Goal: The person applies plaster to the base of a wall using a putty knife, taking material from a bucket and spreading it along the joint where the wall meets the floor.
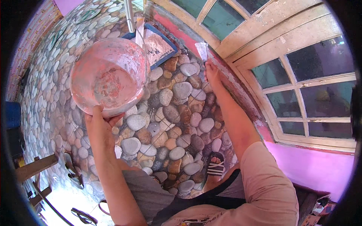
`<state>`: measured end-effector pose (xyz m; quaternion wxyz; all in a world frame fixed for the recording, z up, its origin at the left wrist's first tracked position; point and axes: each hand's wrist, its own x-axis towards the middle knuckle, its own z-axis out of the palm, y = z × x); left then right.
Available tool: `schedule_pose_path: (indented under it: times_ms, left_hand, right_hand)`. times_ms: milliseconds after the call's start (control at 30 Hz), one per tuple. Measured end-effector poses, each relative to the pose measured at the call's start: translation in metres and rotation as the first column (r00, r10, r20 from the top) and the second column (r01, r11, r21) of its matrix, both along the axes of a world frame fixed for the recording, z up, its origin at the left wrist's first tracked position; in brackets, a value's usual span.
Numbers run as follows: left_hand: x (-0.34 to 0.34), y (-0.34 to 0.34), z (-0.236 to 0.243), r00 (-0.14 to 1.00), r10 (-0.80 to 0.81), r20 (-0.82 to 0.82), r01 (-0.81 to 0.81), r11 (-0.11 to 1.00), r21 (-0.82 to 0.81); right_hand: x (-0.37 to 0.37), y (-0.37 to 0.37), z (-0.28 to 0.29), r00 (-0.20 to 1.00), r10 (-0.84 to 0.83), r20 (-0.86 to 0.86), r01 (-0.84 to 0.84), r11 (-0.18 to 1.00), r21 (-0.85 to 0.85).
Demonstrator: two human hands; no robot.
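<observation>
My left hand (102, 120) grips the lower rim of a large round bowl (111, 81), stained with pinkish and whitish residue and tilted toward me. My right hand (212, 73) is out at the right, closed round the handle of a scraper (201, 51) whose pale blade points up, close beside the worn red-and-grey ledge below the wooden window frames. Behind the bowl, a blue tray (171, 49) holds pale pinkish powder, with a light stick standing in it, partly hidden by the bowl.
The floor (171, 113) has a pebble pattern. Wooden-framed glass windows (298, 86) and a pink wall (313, 169) run along the right. A blue container (13, 115) stands at the far left; sandals (71, 169) and wooden furniture (36, 167) are at lower left. My sandalled foot is below.
</observation>
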<state>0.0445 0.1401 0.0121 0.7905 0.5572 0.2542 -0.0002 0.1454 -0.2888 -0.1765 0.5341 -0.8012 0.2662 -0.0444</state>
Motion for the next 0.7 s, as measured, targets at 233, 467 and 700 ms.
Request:
schedule_pose_path:
  times_ms: [233, 467, 700]
  left_hand:
    - [0.002, -0.009, -0.003, 1.000, 0.005, -0.029, -0.006, 1.000, -0.017]
    - [0.000, -0.005, -0.005, 1.000, -0.020, -0.008, 0.020, 0.999, -0.026]
    - [-0.004, 0.001, -0.001, 1.000, 0.020, -0.024, -0.020, 1.000, 0.005]
  right_hand:
    - [-0.010, 0.010, 0.009, 0.999, -0.020, 0.032, 0.020, 1.000, 0.024]
    - [-0.012, 0.019, 0.013, 0.991, -0.126, 0.041, 0.120, 0.983, 0.141]
    - [0.009, 0.027, 0.018, 0.989, -0.137, 0.051, 0.126, 0.974, 0.186]
